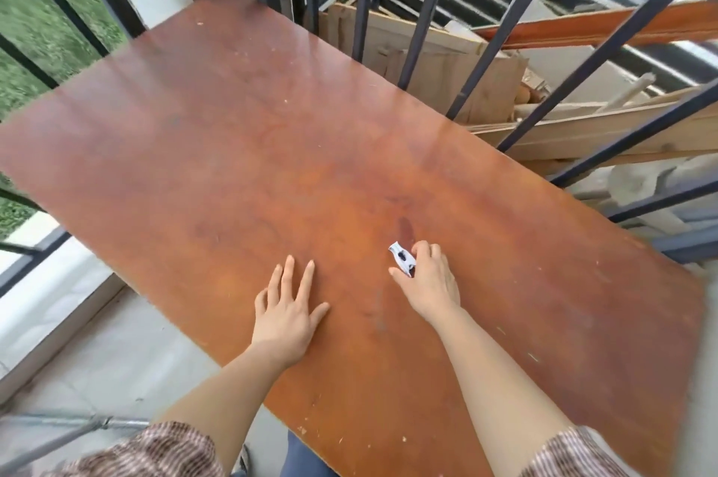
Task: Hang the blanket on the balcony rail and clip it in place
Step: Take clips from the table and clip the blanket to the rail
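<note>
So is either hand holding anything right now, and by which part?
The right hand pinches a small white plastic clip by its rear end, thumb and fingers around it, over the reddish-brown wooden board. The left hand holds nothing; it lies flat on the board.

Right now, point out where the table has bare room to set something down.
Nearly all of the table is bare: the wide stretch from the hands to the far edge by the railing bars, and the right corner. Only the near edge is taken, by the flat left hand and the right hand on the white clip.
</note>
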`<state>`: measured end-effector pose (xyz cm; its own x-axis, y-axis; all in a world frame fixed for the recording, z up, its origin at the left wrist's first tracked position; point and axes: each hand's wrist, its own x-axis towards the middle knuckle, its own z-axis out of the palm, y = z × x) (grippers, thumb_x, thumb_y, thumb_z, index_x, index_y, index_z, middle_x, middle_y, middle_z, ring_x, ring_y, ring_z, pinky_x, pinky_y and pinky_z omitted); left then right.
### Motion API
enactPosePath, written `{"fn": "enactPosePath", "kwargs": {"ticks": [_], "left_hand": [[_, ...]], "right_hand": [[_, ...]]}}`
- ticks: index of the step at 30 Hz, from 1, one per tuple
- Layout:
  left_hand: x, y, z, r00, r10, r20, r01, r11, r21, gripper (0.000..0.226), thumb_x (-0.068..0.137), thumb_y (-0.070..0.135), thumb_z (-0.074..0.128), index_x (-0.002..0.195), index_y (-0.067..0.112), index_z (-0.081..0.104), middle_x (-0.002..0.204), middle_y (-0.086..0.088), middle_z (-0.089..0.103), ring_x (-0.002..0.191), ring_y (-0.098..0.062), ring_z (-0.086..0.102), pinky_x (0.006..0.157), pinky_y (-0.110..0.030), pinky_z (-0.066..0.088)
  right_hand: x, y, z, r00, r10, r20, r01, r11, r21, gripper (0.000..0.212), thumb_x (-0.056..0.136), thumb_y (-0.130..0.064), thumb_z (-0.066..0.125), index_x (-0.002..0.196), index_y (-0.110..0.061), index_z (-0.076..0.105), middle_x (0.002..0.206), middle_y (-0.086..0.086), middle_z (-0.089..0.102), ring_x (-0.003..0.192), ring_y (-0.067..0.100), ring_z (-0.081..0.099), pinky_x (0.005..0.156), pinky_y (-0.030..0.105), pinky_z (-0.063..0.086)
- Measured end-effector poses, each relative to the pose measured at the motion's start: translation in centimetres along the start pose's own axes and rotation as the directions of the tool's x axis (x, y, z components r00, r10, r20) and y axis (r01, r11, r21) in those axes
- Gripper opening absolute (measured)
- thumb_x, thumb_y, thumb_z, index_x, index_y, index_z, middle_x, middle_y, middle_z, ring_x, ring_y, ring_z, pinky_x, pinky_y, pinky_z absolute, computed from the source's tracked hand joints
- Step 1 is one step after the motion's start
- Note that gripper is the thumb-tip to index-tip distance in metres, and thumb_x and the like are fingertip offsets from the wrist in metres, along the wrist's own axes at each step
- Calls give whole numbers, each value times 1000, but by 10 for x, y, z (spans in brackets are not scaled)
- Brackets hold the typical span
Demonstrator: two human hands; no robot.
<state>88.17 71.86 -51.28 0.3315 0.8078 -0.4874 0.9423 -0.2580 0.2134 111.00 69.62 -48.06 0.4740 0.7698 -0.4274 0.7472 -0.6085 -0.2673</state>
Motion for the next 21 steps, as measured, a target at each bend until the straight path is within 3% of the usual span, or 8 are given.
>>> {"fn": "enactPosePath", "kwargs": {"ticks": [4,9,11,14,18,21], "left_hand": [[1,5,-7,998,-15,57,13,1000,24,70,96,58,23,150,31,-13,159,-3,-19,147,-23,-13,116,-41,11],[3,2,-33,981,11,192,-16,1000,24,67,98,47,31,152,27,-4,160,-5,-13,148,-26,-5,116,-42,16],[-3,-3,-45,985,14,174,-11,1000,-21,64,99,43,32,152,24,2,161,-4,-6,147,-27,1,116,-43,17],[-28,-23,-53,997,-10,78,18,995,-100,60,99,34,33,152,23,7,161,-3,4,146,-26,8,113,-43,22],[-80,-75,-53,992,-125,14,125,970,-206,57,97,30,37,151,20,17,157,-6,17,142,-28,18,111,-44,27],[-126,-130,-53,973,-230,-36,208,931,-300,51,97,28,38,145,17,30,148,-8,33,137,-27,28,109,-39,31]], "right_hand": [[6,-8,2,998,-31,50,33,999,-30,29,93,-36,50,107,-11,44,112,8,51,109,30,49,79,37,41],[2,-27,3,999,4,33,0,991,-131,34,95,-31,47,118,-6,43,122,12,52,117,31,49,85,37,42],[-4,-41,6,999,13,29,-9,990,-140,36,94,-31,48,120,-6,44,124,13,52,119,31,48,88,37,43],[-22,-74,15,996,-16,82,14,1000,17,32,91,-31,52,110,-6,49,117,14,58,112,33,53,85,37,44],[-70,-133,32,982,-87,168,41,964,261,18,85,-27,60,88,-11,52,87,7,60,84,26,56,65,30,35],[-119,-184,48,957,-186,222,100,931,352,17,84,-26,64,88,-11,59,79,3,57,80,24,55,57,30,30]]}}
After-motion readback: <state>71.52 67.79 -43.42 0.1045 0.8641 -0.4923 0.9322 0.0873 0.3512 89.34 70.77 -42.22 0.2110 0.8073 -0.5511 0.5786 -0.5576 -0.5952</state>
